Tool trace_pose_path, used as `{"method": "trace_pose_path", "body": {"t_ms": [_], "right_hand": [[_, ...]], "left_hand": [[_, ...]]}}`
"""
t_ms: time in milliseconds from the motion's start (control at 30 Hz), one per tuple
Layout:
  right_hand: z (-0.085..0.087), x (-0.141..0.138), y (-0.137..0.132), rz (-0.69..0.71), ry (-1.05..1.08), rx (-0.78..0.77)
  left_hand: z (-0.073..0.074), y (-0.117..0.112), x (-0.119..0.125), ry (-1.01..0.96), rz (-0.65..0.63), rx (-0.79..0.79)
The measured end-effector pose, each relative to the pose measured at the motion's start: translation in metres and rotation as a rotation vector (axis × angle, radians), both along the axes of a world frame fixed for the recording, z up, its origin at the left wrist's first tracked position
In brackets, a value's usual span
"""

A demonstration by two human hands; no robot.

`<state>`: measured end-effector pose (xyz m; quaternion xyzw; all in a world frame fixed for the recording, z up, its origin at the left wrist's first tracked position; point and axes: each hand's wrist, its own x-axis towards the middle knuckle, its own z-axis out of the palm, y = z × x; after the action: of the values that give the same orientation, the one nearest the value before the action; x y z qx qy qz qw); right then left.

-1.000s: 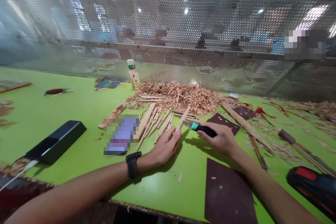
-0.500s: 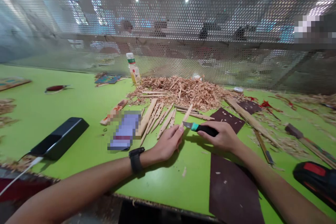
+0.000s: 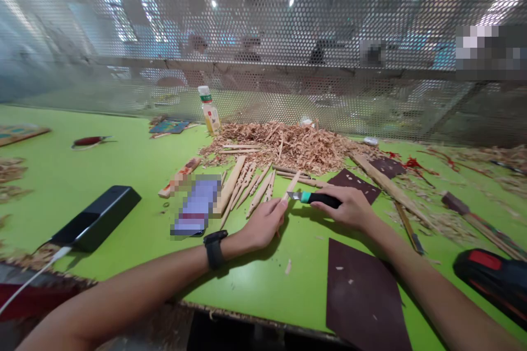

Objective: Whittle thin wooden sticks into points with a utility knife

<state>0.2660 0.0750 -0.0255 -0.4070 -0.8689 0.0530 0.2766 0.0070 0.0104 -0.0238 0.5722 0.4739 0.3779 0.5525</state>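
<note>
My left hand (image 3: 265, 222) is closed around the lower end of a slim pale wooden stick (image 3: 293, 182), which points up and away from me. In my right hand (image 3: 349, 205) is a carving knife (image 3: 323, 199) with a black and teal handle. Its short blade lies against or very close to the stick, just above my left fingertips; exact contact is too small to tell. Left of the stick, several carved, pointed wooden pieces (image 3: 259, 189) lie beside a flat wooden strip (image 3: 233, 184). My palms and the stick's lower end are hidden.
A heap of wood shavings (image 3: 296, 145) lies by the perforated screen (image 3: 263, 82), near a drink bottle (image 3: 209, 112). A phone (image 3: 200, 205) and a black power bank (image 3: 99, 216) are at left. Brown sandpaper (image 3: 362, 296) and a black-red tool (image 3: 489, 279) are at right.
The knife and stick have shifted only slightly, with the stick tilting a little lower. Both hands keep their hold, and the whole view has moved slightly.
</note>
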Motion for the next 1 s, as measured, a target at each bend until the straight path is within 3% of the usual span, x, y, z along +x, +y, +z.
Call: {"method": "trace_pose_path", "body": {"t_ms": [133,267,333,433,600,767,1000], "right_hand": [[0.0,0.009,0.008,-0.032,0.028,-0.072],[0.005,0.043,0.025,-0.354,0.098,0.006],[0.008,0.056,0.03,-0.424,0.127,0.039],[0.011,0.052,0.026,-0.338,0.114,-0.012],[0.007,0.012,0.003,-0.093,0.057,-0.064],[0.002,0.0,-0.004,-0.07,0.035,-0.037],[0.01,0.001,-0.004,-0.047,0.055,-0.082]], "left_hand": [[0.006,-0.004,-0.002,0.048,-0.015,-0.012],[0.014,-0.012,-0.003,0.165,-0.105,0.13],[0.015,-0.013,-0.003,0.147,-0.114,0.127],[0.013,-0.011,-0.003,0.055,-0.083,0.051],[0.008,-0.007,-0.002,-0.023,-0.042,0.021],[0.012,-0.007,-0.001,-0.058,-0.024,0.006],[0.016,-0.007,0.001,-0.011,0.007,0.0]]}}
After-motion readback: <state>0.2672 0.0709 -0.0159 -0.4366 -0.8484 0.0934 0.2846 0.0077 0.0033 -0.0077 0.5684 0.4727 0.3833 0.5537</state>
